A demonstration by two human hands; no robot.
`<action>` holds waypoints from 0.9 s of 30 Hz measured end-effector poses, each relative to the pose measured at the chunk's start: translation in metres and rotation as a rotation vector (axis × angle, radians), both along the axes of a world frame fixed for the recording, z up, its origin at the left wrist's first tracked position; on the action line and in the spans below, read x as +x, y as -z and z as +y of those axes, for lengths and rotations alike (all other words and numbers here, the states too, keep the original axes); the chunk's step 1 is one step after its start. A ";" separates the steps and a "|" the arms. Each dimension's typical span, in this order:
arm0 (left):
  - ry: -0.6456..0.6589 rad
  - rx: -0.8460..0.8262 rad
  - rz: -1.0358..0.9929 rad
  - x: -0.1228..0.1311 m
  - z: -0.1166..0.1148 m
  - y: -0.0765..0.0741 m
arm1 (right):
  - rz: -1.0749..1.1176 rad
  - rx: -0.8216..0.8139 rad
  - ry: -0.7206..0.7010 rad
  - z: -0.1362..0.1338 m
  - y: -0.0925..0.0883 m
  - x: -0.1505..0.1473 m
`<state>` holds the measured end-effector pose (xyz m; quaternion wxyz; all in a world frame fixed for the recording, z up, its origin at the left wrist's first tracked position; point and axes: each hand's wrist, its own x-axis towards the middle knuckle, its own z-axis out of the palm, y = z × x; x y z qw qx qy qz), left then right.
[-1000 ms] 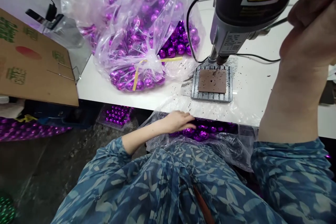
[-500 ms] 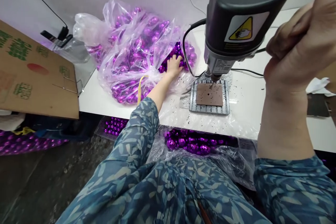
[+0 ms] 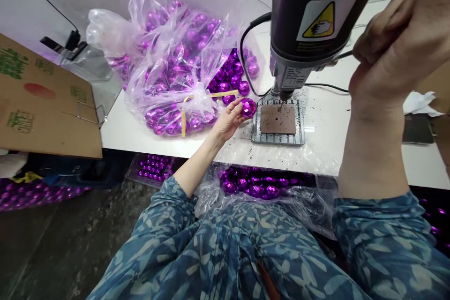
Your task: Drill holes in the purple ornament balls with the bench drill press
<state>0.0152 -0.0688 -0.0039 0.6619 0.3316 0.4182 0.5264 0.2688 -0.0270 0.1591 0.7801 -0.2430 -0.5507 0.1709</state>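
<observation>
My left hand pinches a shiny purple faceted ball between thumb and fingers, just left of the drill press base. Behind it, more purple balls spill from the mouth of a clear plastic bag. A black drill press stands over a brown board with a small hole in it, lying on the slotted base. Closed at upper right is my right hand, around the drill press handle; a dark rod runs into the fist, and the grip itself is hidden.
Dark shavings dot the white table around the base. A cardboard box stands at left. An open plastic bag of purple balls lies below the table's front edge. At right are white tissue and a dark flat object.
My left hand has come out of the bag's opening toward me, now with a purple ball in its fingers. My right hand stays at the handle. The view has shifted slightly.
</observation>
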 end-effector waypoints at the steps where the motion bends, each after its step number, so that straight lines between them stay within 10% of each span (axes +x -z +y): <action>1: 0.023 0.055 0.044 0.009 -0.002 0.007 | 0.027 0.013 0.001 0.001 0.000 0.000; 9: 0.038 0.341 0.413 0.056 0.022 0.061 | 0.055 0.005 0.020 -0.011 -0.005 -0.007; 27: 0.043 0.633 0.882 0.074 0.016 0.061 | 0.061 0.036 0.022 -0.011 -0.002 -0.007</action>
